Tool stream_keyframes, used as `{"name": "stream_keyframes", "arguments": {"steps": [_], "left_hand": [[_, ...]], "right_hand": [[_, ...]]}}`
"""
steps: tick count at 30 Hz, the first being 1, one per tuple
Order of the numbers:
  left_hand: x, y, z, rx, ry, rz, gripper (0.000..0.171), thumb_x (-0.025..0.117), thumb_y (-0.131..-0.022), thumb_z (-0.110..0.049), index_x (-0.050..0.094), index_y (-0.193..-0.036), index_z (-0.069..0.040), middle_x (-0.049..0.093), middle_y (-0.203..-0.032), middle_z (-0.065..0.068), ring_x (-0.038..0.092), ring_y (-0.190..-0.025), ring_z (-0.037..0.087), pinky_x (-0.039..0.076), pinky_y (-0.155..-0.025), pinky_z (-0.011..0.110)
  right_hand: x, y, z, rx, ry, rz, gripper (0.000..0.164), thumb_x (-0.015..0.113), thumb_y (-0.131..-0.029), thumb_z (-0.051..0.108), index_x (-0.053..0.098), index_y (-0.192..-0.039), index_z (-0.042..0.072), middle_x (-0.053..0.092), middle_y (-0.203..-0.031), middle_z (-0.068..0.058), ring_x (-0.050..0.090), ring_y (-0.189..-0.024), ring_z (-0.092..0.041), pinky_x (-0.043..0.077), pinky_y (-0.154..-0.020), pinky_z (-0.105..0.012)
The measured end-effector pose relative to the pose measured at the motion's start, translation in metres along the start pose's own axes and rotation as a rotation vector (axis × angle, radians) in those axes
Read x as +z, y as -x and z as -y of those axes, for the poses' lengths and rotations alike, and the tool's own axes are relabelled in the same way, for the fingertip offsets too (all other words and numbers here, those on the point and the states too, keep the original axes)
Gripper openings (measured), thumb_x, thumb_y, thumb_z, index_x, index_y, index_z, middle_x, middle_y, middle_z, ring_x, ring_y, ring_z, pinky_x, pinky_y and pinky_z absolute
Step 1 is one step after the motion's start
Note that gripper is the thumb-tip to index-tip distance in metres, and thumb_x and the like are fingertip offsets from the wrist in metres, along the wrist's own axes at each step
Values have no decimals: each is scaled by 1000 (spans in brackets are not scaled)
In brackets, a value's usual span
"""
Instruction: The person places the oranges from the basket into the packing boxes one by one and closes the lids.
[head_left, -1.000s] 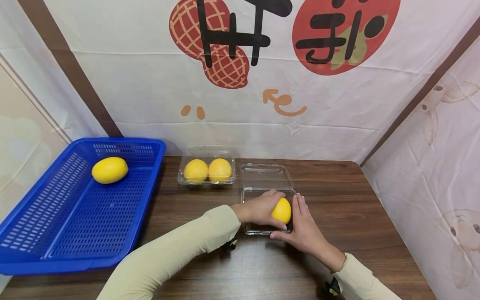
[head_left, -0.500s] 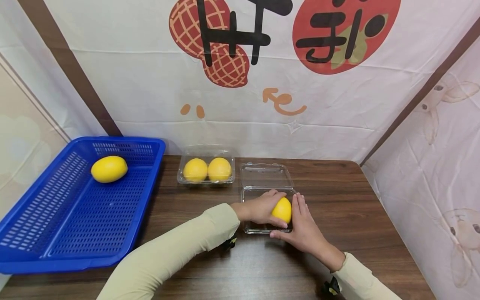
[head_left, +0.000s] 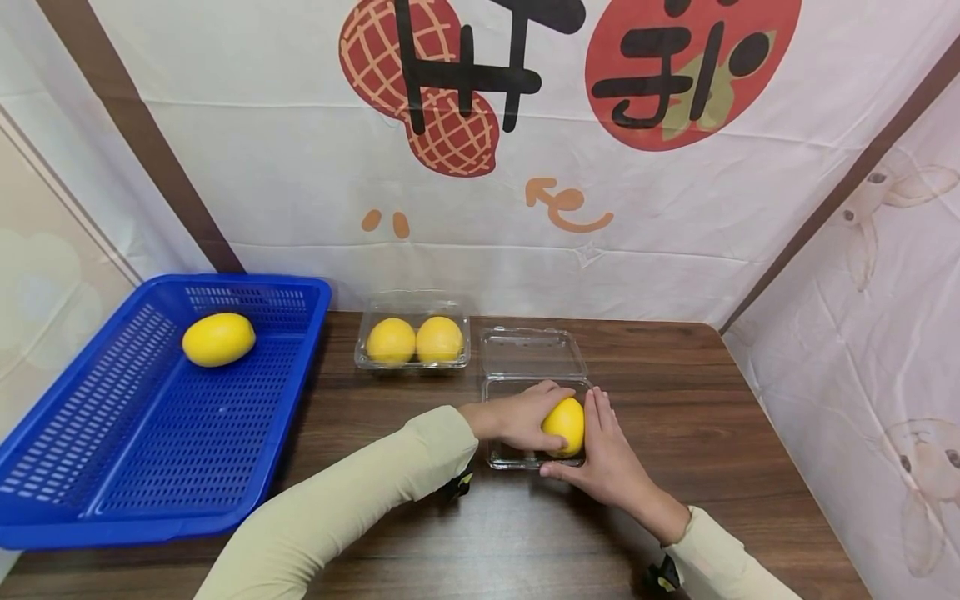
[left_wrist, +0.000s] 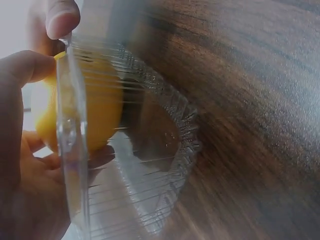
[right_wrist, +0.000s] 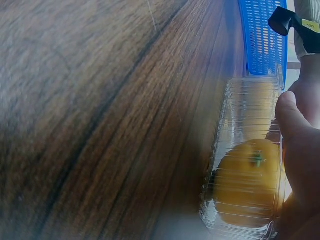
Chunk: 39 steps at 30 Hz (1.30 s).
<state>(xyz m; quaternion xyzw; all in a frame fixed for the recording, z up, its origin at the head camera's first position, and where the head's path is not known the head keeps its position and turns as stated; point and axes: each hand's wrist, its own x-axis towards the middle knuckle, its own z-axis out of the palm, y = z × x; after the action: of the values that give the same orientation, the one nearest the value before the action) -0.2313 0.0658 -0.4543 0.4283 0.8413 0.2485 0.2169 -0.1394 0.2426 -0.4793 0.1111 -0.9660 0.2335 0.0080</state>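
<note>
My left hand (head_left: pixel 521 418) reaches into a clear plastic clamshell box (head_left: pixel 504 461) and grips a lemon (head_left: pixel 566 425), thumb at its near side and fingers over its far side. The lemon (left_wrist: pixel 102 100) shows through the ribbed wall in the left wrist view, down inside the box at its right end. My right hand (head_left: pixel 618 458) lies along the box's right end, its fingers straight and its thumb out at the front rim. From the right wrist, the lemon's green stem end (right_wrist: pixel 257 159) faces the wall. The box's lid (head_left: pixel 532 352) lies folded back.
Left of the box, a second clear box (head_left: pixel 362 364) holds two lemons (head_left: pixel 392 342) near the back curtain (head_left: pixel 480 275). A blue perforated basket (head_left: pixel 187 450) with one lemon (head_left: pixel 218 339) stands at the far left. All sit on a dark wood table (head_left: pixel 675 417).
The lemon has shifted slightly toward the front of the box, and more of it shows. My left thumb has drawn back a little along it. The right hand keeps its place.
</note>
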Motion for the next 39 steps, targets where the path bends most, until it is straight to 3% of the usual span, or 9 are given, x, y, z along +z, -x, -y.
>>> {"name": "stream_keyframes", "arguments": {"steps": [14, 22, 39], "left_hand": [[2, 1, 3, 69, 61, -39, 73, 76, -85, -27, 44, -148, -7, 48, -137, 10, 52, -106, 13, 48, -85, 21], [2, 1, 3, 77, 67, -35, 76, 77, -87, -32, 42, -150, -7, 48, -140, 10, 51, -111, 15, 47, -87, 21], [1, -1, 5, 61, 32, -33, 82, 76, -87, -38, 38, -153, -7, 47, -145, 10, 49, -120, 18, 46, -93, 23]], "right_hand": [[0, -1, -1, 34, -68, 22, 133, 85, -75, 59, 9, -155, -16, 8, -161, -38, 13, -149, -52, 27, -113, -65], [1, 0, -3, 45, -111, 21, 136, 86, -73, 58, 6, -155, -15, 6, -163, -36, 11, -150, -51, 33, -110, -64], [1, -1, -2, 58, -122, 29, 135, 86, -74, 57, 6, -156, -14, 5, -163, -35, 11, -150, -51, 32, -111, -64]]}}
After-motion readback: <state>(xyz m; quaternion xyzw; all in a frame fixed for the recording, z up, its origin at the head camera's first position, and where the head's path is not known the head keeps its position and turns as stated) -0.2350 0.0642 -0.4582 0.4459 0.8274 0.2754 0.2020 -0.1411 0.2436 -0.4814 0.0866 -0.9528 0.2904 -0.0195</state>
